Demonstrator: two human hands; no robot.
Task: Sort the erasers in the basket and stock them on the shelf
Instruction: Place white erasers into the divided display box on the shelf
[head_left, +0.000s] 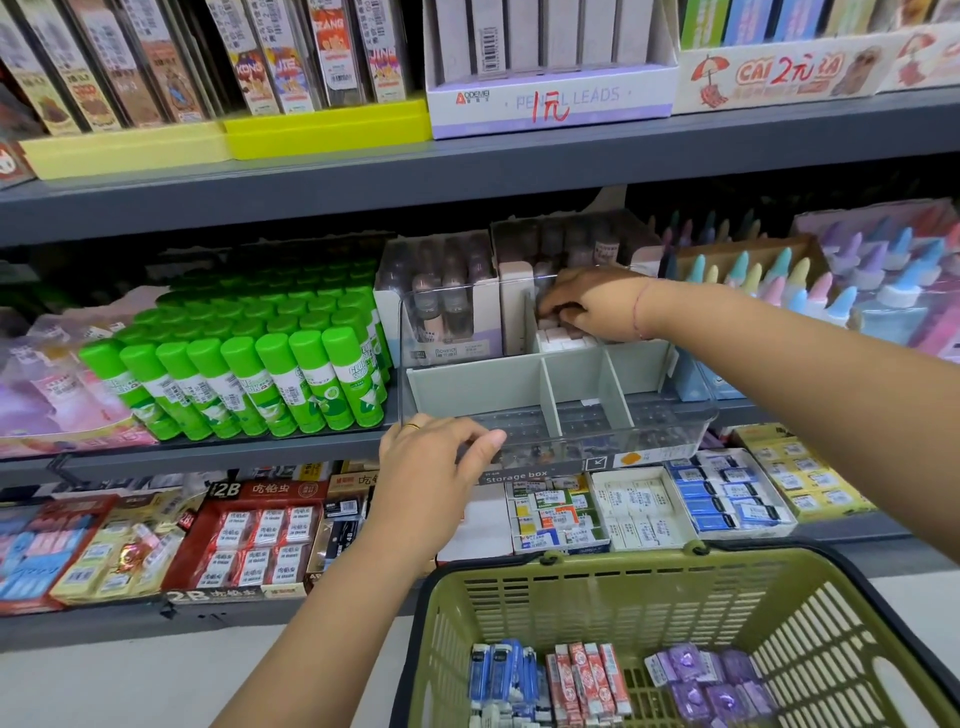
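1. The basket (571, 566) sat nearest, with blue erasers (498, 670), red erasers (587, 675) and purple erasers (701, 680) standing in loose rows on its floor. They were well apart from both hands, and neither hand held any of them.
2. The left hand (431, 457) lay on the front left corner of the clear box (665, 431), fingers curled over its rim. The box seemed to overhang the shelf (260, 452), so a slack hold there could let it tip or slide forward toward the basket.
3. The glue sticks (260, 374) stood just left of the box; a sideways shove of the box might topple their front row.
4. Farthest in, the right hand (587, 306) reached past the dividers (550, 395) into a rear compartment, fingertips bent down onto the white erasers (563, 340) packed there. Whether it pinched one or only pressed them level could not be told. The erasers lay directly under the fingertips, touching them. Pushing hard or pulling the wrist back low could tilt the row or catch a divider.
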